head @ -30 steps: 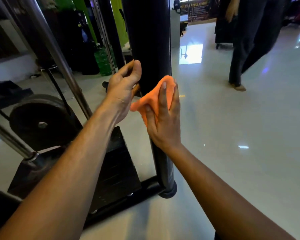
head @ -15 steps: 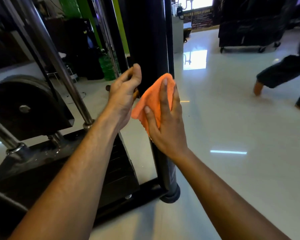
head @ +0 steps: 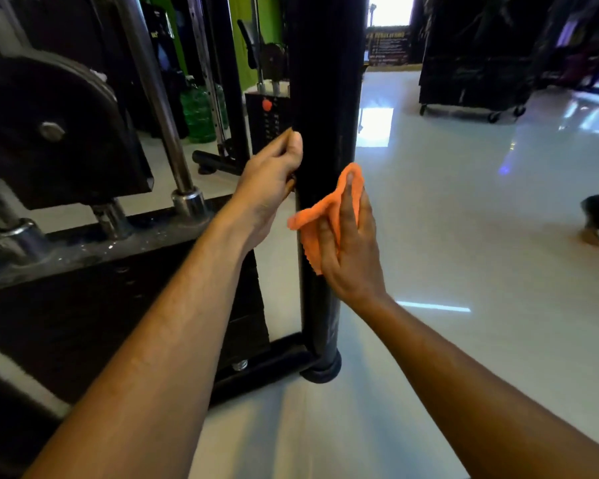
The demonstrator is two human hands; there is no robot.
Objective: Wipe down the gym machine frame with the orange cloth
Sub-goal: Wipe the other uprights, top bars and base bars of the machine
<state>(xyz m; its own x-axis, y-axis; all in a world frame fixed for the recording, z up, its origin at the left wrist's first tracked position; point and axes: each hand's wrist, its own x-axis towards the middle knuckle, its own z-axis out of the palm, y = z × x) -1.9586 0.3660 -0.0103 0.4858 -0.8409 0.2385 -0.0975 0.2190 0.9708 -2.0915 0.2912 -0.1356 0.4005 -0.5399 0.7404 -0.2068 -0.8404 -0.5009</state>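
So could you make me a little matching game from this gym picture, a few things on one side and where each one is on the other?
Things:
1. soft orange cloth
2. left hand
3. round black weight plate
4. green plastic water jug

Places:
A. far left, on the machine
B. on the floor behind the machine
C. pressed to the black upright post by the right hand
D. gripping the post's left edge

Pairs: 1-C, 2-D, 3-A, 4-B

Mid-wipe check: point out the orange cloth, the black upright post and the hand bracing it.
orange cloth (head: 311, 216), head view, on the folded flap left of the fingers.
black upright post (head: 322, 98), head view, on its bare front above the cloth.
left hand (head: 268, 178), head view, on the back of the hand.
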